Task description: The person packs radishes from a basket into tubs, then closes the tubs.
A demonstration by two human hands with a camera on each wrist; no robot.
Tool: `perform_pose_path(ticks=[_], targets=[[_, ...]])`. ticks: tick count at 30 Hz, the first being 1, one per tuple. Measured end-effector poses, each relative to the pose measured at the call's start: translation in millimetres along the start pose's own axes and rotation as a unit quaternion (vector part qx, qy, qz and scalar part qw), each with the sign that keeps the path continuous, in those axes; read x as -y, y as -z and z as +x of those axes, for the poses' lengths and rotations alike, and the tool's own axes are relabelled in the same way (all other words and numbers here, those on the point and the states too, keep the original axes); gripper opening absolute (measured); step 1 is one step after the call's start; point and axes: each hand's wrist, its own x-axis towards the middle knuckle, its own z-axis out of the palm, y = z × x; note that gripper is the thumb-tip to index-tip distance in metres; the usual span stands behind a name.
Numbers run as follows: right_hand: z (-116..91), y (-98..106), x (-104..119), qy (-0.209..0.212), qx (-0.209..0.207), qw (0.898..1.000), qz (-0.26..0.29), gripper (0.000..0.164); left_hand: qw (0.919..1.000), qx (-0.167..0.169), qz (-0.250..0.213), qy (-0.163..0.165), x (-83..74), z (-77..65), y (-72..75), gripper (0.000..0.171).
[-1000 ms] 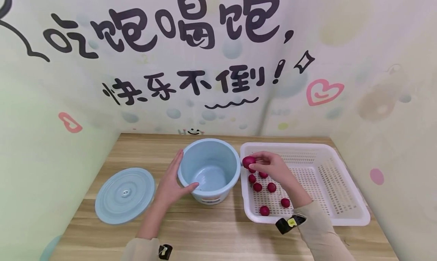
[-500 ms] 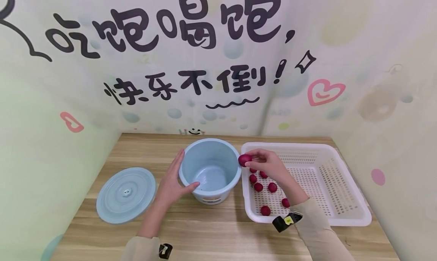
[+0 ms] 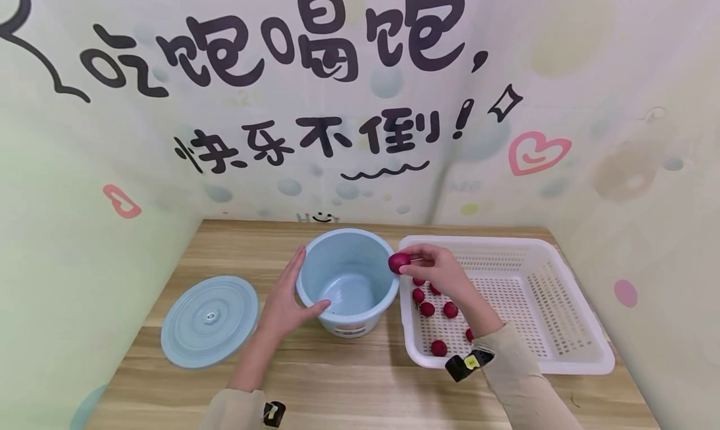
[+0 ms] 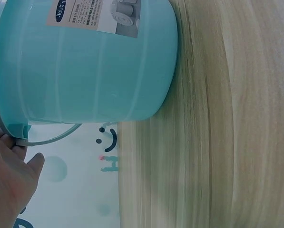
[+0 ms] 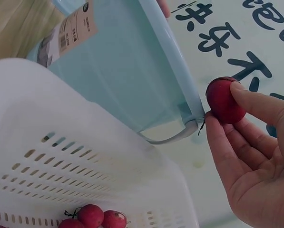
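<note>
My right hand [image 3: 444,277] pinches a round red radish [image 3: 398,263] between thumb and fingers. In the head view the radish overlaps the right rim of a light blue bucket [image 3: 333,258], whose visible inside holds no radishes. The right wrist view shows the held radish [image 5: 223,102] right by the rim, near the bucket's handle [image 5: 175,136]. My left hand [image 3: 283,306] grips the bucket's left side, thumb over the rim and fingers along the outside. Several more radishes [image 3: 450,309] lie in a white plastic basket [image 3: 596,362] below my right hand.
A round blue lid [image 3: 194,336] lies on the wooden table [image 3: 332,392] to the left of the bucket. The basket stands close on the bucket's right. Behind the table rises a printed wall [image 3: 270,199].
My right hand has moved left with the radish, from above the basket's left side to the bucket's rim. My left hand keeps its place on the bucket.
</note>
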Motion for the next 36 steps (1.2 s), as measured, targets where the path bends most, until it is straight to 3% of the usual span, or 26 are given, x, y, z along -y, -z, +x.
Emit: perform_pose_path(ticks=[19,36], targets=[[3.5,-6.5,4.4,0.011,0.0,1.0,-0.007,0.037,1.0,-0.001,-0.001,0.0,-1.2,-0.1,0.3,0.108],[3.0,-5.8,1.8,0.022,0.01,0.999,0.031,0.037,1.0,-0.001,-0.001,-0.005,0.1,-0.2,-0.2,0.107]])
